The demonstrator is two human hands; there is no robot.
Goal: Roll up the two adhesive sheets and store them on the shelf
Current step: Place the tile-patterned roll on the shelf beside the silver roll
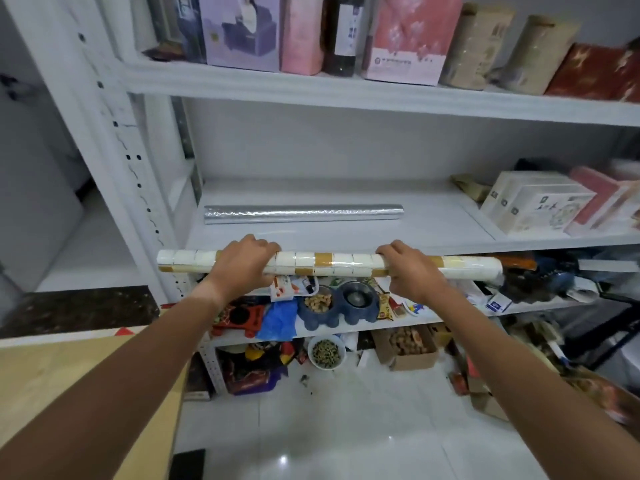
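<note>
- we hold the tiled roll (329,263) level in front of the middle shelf (398,233), just at its front edge, not yet resting on the board.
- left hand (242,263) wraps over the roll left of centre; right hand (408,271) wraps over it right of centre. both are clenched round it, fingers on the far side.
- the roll's long axis runs left-right, parallel to the shelf edge.
- the silver roll (304,213) already lies on that shelf, farther back, same orientation, apart from ours.
- judgement: the coming move is straight forward, away from us; bare board between shelf edge and silver roll looks wide enough. both hands equally near.
</note>
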